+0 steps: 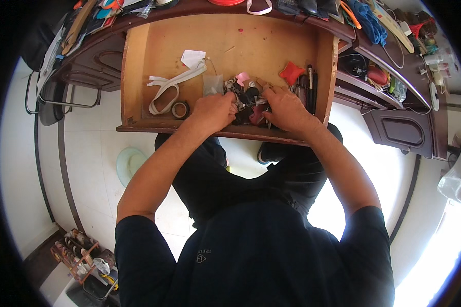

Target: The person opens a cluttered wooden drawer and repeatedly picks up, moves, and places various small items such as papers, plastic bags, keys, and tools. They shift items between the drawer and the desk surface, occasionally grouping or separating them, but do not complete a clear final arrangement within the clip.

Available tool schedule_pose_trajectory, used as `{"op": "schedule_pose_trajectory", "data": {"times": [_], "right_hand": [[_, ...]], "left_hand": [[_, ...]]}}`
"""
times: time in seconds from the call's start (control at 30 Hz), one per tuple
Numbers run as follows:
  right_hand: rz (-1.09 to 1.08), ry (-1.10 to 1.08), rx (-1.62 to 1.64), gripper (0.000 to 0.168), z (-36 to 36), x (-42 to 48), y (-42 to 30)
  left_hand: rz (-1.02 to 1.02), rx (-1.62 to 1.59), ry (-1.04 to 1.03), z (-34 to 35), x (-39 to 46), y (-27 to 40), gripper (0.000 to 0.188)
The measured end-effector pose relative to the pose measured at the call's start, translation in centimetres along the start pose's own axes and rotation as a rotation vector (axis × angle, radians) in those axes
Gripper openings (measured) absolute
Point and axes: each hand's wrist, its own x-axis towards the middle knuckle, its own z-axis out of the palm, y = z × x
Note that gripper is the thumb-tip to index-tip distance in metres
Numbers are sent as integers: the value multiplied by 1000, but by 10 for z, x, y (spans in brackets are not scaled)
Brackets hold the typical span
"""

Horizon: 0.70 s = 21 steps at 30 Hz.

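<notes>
Before me a wooden drawer [169, 38] is pulled out from the desk. My left hand [214, 109] reaches over its front edge, fingers curled at a heap of small odds and ends [240, 94]. At the heap's right side is my right hand [286, 105], fingers bent down among the pieces. Whether either hand grips a piece is hidden. Left of the heap lie a clear plastic bag [213, 84], a white zipper-like strip [163, 90], a roll of black tape [180, 110] and a white paper [193, 59]. A red star-shaped piece [291, 73] and dark pens [314, 90] lie to the right.
Various items crowd the desktop, including a blue cloth [368, 23] and a red round object [226, 1]. Open shelves [363, 86] stand at the right. On the floor are a pale green basin [130, 163] and a shoe rack [77, 257].
</notes>
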Motion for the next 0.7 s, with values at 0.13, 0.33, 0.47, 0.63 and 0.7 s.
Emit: {"op": "schedule_pose_trajectory", "data": {"times": [0.13,0.33,0.47,0.63,0.7], "right_hand": [[53,-192,-50,40,-18,0,7],[166,-281,-26,36,-30,-12,27],[226,-279,-28,38,-35,-25,22],[207,-222,-39,44,-35,-27,7],[170,-174,-71,47,-24,-29,6]], "left_hand": [[2,-7,60,-2,-6,-13,35],[-98,-312,199,-2,-12,-45,24],[-112,-390,177,-2,-17,-41,23],[-33,-315,90,2,-10,-21,26],[19,-207,136,7,-6,-8,28]]}}
